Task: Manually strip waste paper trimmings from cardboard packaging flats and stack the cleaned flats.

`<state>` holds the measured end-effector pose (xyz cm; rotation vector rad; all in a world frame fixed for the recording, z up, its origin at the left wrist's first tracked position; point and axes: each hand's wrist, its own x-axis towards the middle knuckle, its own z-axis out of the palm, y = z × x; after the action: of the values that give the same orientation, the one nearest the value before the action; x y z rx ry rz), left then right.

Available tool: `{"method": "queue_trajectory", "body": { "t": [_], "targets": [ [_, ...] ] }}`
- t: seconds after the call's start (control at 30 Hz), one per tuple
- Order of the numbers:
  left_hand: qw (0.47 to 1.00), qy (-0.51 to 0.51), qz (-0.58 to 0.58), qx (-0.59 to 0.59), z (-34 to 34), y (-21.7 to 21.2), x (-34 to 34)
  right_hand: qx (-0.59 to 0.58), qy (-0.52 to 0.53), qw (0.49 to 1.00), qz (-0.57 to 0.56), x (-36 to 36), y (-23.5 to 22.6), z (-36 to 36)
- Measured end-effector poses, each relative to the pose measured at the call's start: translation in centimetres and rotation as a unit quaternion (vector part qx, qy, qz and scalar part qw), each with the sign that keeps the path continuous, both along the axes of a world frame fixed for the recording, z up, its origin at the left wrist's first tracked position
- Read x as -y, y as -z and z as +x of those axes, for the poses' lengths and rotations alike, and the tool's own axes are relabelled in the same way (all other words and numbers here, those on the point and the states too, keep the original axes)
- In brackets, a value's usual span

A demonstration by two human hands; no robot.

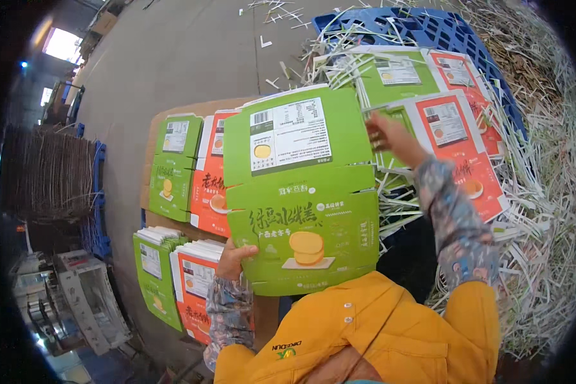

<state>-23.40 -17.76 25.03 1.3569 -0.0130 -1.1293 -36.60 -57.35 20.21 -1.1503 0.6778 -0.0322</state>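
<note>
While left hand [237, 257] pinches green carton blank [301, 221] lower left, right hand [398, 139] half-curls fingers by right edge, grip unclear; likely light, bendy: support both edges.

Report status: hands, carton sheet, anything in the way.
Left hand gripping green carton sheet, lower left edge. Right hand at its upper right edge, grip unclear. Sheet unfolded, printed face up. Loose paper strips crowding the right side.

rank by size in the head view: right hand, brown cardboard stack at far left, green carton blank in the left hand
1. Green carton blank, largest
2. Brown cardboard stack, though farther away
3. Right hand, smallest
</note>
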Motion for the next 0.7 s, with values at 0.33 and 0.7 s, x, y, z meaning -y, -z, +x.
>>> {"method": "queue_trajectory", "body": {
  "t": [0.33,0.7],
  "targets": [
    [0.997,0.043,-0.024,0.062,0.3,-0.4,1.8,0.146,0.166,0.973,0.069,-8.3,-5.6,0.2],
    [0.913,0.195,-0.125,0.335,0.9,-10.9,7.5,0.247,0.264,0.931,-0.040,-5.8,-11.0,-7.1]
  ]
}}
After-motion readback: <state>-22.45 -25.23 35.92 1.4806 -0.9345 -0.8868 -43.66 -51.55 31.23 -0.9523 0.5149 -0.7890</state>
